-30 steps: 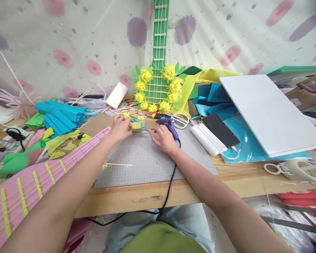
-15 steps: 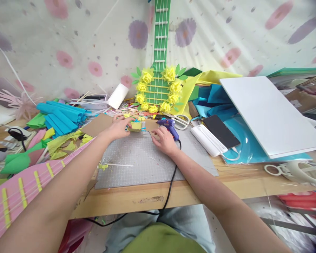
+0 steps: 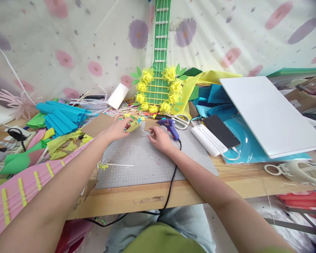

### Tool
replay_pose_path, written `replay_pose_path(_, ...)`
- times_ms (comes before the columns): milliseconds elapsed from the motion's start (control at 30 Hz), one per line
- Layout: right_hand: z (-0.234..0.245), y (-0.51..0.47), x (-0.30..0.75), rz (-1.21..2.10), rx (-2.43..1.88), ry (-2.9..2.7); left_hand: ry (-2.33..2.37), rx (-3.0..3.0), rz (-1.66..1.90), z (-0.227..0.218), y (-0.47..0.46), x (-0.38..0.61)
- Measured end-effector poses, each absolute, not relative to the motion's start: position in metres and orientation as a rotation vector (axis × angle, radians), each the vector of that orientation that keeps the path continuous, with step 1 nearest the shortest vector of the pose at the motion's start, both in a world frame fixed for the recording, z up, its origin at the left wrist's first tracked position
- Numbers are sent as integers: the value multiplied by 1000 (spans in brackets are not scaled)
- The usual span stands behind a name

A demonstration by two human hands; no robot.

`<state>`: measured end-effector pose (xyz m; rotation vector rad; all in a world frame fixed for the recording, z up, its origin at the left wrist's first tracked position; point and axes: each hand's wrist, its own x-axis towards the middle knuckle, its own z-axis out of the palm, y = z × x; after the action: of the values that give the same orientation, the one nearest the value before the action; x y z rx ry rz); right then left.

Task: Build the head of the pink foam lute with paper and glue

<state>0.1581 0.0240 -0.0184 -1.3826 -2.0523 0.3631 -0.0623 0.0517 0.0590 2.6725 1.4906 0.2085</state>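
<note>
Yellow paper piece (image 3: 133, 125) lies at the fingertips of the left hand (image 3: 117, 128), pinch unclear; fingers of the right hand (image 3: 161, 138) slightly spread, beside glue gun (image 3: 169, 126); best steadied lightly, clear of the nozzle (image 3: 158, 122).

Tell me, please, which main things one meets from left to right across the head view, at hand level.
Blue paper, brown cardboard, left hand, yellow piece, right hand, purple glue gun, white power bank, black slab, white board.

Bench (image 3: 116, 201) front edge: left end lost behind your left forearm (image 3: 68, 186). Back edge: green guitar (image 3: 158, 90) cropped above. Your left hand (image 3: 118, 129) covers part of yellow piece (image 3: 133, 125).
</note>
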Motion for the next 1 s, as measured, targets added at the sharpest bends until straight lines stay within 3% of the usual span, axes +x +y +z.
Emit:
replay_pose_path(333, 0, 42, 135, 647, -1433, -1979, 1400, 2793, 127, 61, 45, -68)
replay_pose_path(733, -12, 46, 116, 981, -1308, -1855, 1449, 2712, -84, 63, 41, -73)
replay_pose_path(867, -17, 48, 111, 1068, -1276, -1766, 1448, 2691, 0, 62, 41, -75)
replay_pose_path(1000, -16, 46, 109, 937, -1324, -1748, 1426, 2590, 151, 57, 44, -78)
